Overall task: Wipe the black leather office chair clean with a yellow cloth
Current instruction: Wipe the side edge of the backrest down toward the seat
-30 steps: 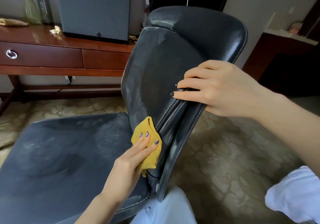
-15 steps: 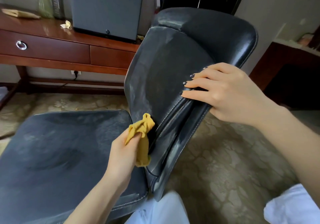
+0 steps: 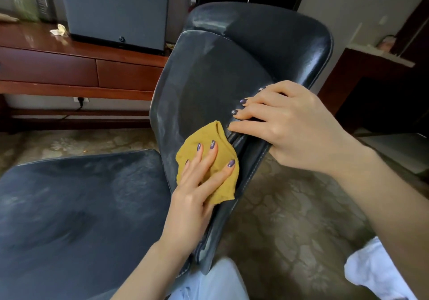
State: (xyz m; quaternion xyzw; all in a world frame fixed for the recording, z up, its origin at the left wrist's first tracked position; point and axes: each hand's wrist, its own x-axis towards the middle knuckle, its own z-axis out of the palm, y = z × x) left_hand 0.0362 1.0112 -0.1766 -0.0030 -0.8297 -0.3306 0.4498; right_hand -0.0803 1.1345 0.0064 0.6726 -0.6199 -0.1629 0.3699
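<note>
On my feed the left hand lies flat on the soft, crumpled yellow cloth, its fingers straight and spread, pressing the fabric against the front face of the padded backrest of the black leather office chair; nothing is pinched, it is a plain flat press. The cloth sits low on the backrest, toward its right-hand seam, and its upper corner is just beside the nearest fingertip of the right hand. That hand is curled over the backrest's side edge with its fingers on the front face, and I read it as a steadying grip. The backrest's long axis runs from the low end near the camera up and away toward the glossy top roll, leaning to the right in my view. What the next stroke turns on, as I judge it: the grey, dusty streaks lie above and to the left of the cloth and along the left rim, so the wipe wants to travel up that axis, away from the right hand, and the left hand is the one on the cloth. The wide flat seat to the left looks dull with smears, so I take it as not yet done. Behind stand a reddish wooden desk and a grey box
</note>
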